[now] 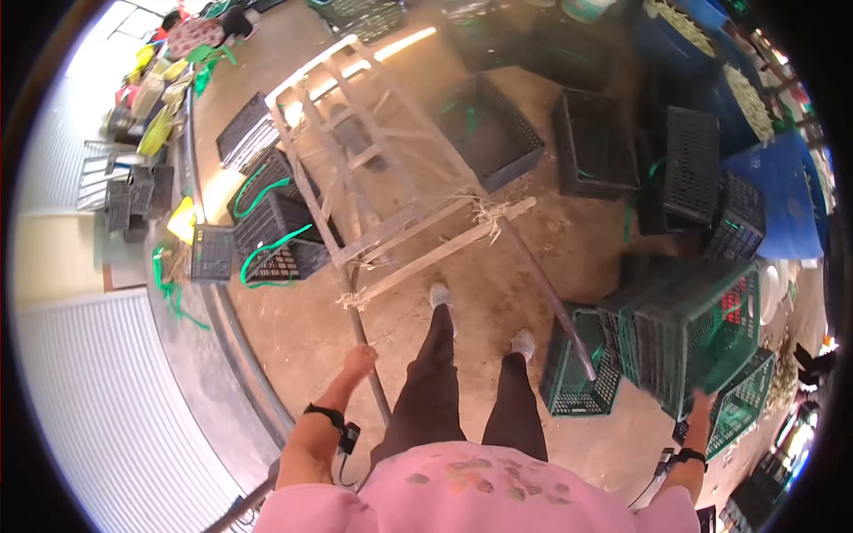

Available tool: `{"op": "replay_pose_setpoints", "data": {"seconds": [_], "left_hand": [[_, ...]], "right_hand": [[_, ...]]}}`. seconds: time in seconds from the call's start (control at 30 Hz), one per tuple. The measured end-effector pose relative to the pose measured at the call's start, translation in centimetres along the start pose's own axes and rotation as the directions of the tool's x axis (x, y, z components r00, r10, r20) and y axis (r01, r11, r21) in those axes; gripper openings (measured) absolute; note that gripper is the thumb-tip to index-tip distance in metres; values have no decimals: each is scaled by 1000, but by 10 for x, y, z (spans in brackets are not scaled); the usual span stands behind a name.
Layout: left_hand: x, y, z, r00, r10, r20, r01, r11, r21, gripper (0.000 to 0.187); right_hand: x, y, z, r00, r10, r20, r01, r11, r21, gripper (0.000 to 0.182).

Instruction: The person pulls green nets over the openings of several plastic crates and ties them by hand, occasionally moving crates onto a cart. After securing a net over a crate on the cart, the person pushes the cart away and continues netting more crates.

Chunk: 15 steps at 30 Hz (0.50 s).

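Note:
My left hand (pixel 360 360) is closed around the left pole handle (pixel 376 391) of a wooden cart frame (pixel 400 218). Its crossbar is tied to both poles with frayed cord. The right pole (pixel 546 298) is free of my hands, its end over a green crate (pixel 582 395) on the floor. Off to my right, my right hand (pixel 701 404) is closed on the near edge of a stack of green plastic crates (pixel 662 342); the fingers are partly hidden and blurred. The stack leans and looks smeared by motion.
Black crates (pixel 597 147) stand beyond the cart on the right, near blue tubs (pixel 777 200) of pale strips. More black crates (pixel 280 226) with green straps lie left of the cart. Another green crate (pixel 742 400) sits by my right hand. A person (pixel 200 35) is far left.

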State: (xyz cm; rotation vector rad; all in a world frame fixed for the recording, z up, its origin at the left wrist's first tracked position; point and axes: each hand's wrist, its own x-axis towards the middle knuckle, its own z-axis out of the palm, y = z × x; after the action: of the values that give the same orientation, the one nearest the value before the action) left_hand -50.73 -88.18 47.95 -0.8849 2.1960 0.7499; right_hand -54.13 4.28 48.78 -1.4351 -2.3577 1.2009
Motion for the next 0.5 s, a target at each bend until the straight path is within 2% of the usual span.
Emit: {"op": "replay_pose_setpoints", "data": {"seconds": [0.03,0.07,0.1,0.2,0.27,0.3,0.37,0.4,0.43,0.5], "left_hand": [[-17,1,13,997,-42,62,46,997,-68,26],[-31,0,25,989,-79,124,96,985,-143,28],[-44,2,38,989,-52,135,73,985,-158,29],[-88,6,59,990,11,139,17,980,-198,31],[-111,3,61,994,65,90,-45,977,-210,32],[-122,-5,63,996,75,45,-63,973,-223,31],[-139,-32,69,999,44,-12,-46,953,-300,30],[-150,-47,77,999,28,-36,-38,939,-342,29],[-157,-67,89,994,26,-102,-60,935,-349,29],[-180,-99,109,990,-32,-136,-18,938,-347,30]], "right_hand": [[22,39,9,971,95,-221,-143,967,-210,59],[44,74,18,894,171,-415,-312,902,-300,62],[79,120,26,809,192,-555,-417,853,-314,65],[-7,-12,43,894,188,-407,-324,899,-294,60],[69,24,28,849,274,-452,-459,807,-373,62],[51,-7,34,875,119,-469,-377,775,-507,58],[-17,-89,62,877,-265,-402,-166,617,-769,51],[-52,-130,73,863,-386,-325,-69,547,-834,49],[-93,-169,92,867,-434,-244,23,525,-851,44],[-112,-191,108,790,-613,14,280,340,-898,47]]}}
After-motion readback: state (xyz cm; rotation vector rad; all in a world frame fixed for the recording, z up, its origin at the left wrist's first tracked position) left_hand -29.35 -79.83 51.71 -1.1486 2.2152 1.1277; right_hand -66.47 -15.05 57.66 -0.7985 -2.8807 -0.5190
